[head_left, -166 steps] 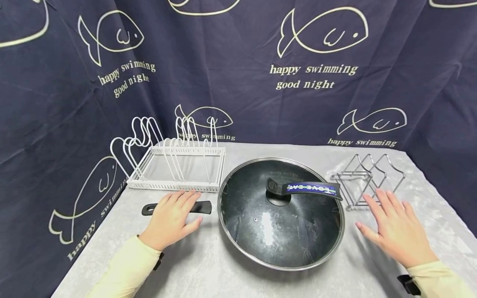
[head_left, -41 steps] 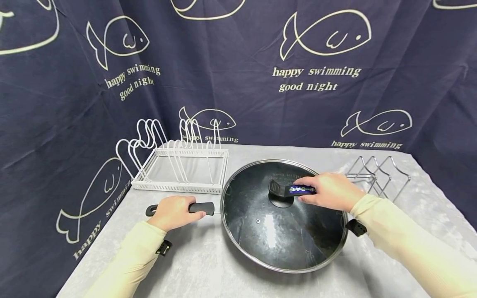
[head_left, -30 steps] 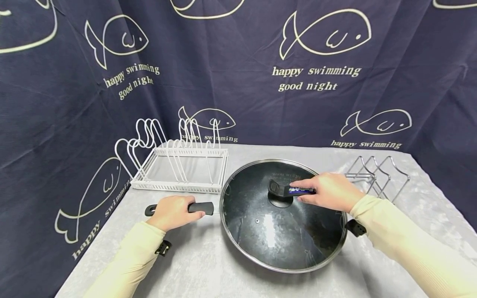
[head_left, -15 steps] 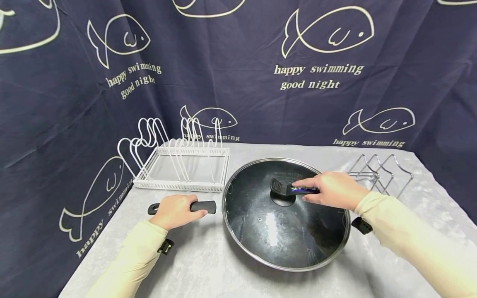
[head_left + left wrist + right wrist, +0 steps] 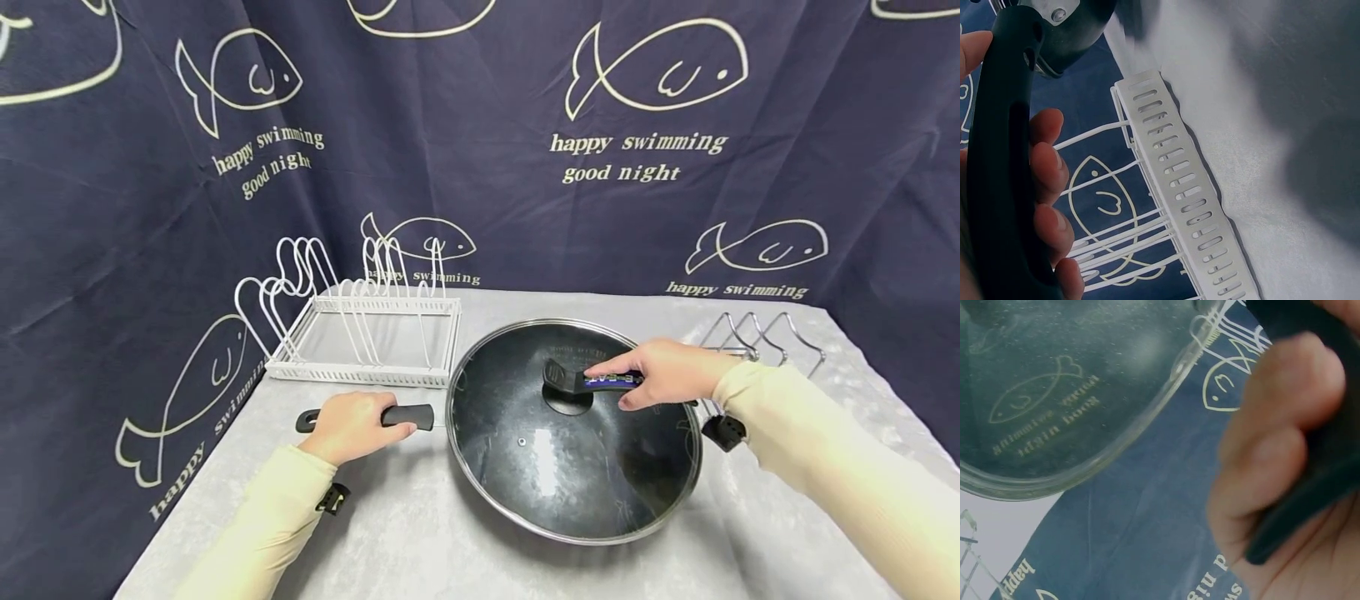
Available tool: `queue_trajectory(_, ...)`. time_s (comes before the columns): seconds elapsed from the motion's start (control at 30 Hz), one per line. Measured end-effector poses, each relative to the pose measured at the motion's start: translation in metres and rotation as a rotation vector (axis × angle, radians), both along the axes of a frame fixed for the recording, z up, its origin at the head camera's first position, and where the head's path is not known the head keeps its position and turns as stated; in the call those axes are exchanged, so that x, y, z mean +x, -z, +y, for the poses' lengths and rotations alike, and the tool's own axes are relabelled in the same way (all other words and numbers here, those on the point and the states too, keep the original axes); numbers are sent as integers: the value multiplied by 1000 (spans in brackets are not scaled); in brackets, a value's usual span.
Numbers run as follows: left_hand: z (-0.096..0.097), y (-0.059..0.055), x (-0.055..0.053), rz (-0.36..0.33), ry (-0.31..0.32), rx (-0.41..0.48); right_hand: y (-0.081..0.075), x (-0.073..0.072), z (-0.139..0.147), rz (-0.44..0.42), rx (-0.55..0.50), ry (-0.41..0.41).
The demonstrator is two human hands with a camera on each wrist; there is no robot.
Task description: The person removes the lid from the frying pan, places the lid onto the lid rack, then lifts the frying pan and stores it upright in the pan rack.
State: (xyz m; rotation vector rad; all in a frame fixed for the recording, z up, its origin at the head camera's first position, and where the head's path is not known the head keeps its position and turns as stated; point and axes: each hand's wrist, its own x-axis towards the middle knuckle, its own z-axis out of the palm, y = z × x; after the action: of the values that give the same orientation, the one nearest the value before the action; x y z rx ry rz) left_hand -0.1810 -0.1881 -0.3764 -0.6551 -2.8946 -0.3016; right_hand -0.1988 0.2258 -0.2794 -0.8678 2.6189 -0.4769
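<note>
A frying pan stands on the table under a domed glass lid (image 5: pixel 585 500) with a steel rim. My left hand (image 5: pixel 347 427) grips the pan's black handle (image 5: pixel 411 416), its fingers curled round it in the left wrist view, where some of the pan's side (image 5: pixel 1079 37) shows. Over the lid, my right hand (image 5: pixel 675 371) holds the black lid handle (image 5: pixel 577 382), with the index finger lying along its blue lettered strip. Curled fingers (image 5: pixel 1297 381) wrap this handle in the right wrist view. The lid appears to sit on the pan. Most of the pan is hidden beneath it.
Behind my left hand stands a white rack (image 5: pixel 360 374) with upright wire loops. A chrome wire rack (image 5: pixel 822 358) stands at the right, partly covered by my right hand and sleeve. A dark blue fish-print curtain (image 5: pixel 495 100) hangs behind the grey-white table (image 5: pixel 405 533).
Since the earliest frame, both hands have gone from hovering open to gripping: the left the pan handle, the right the lid handle. Lately the right hand has risen slightly; the lid has not visibly shifted.
</note>
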Motion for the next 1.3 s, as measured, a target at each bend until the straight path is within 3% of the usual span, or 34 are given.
queue_trajectory(0.3, -4, -1, 4, 18, -7, 12, 17, 13, -4, 346, 35, 14)
queue_trajectory(0.53, -5, 1, 4, 22, -8, 12, 24, 18, -5, 474, 45, 72)
queue_trajectory(0.73, -4, 1, 4, 34, -7, 10, 25, 18, -6, 513, 34, 103)
queue_trajectory(1.3, 2, 6, 5, 80, 20, 9, 27, 23, -2, 490, 23, 184)
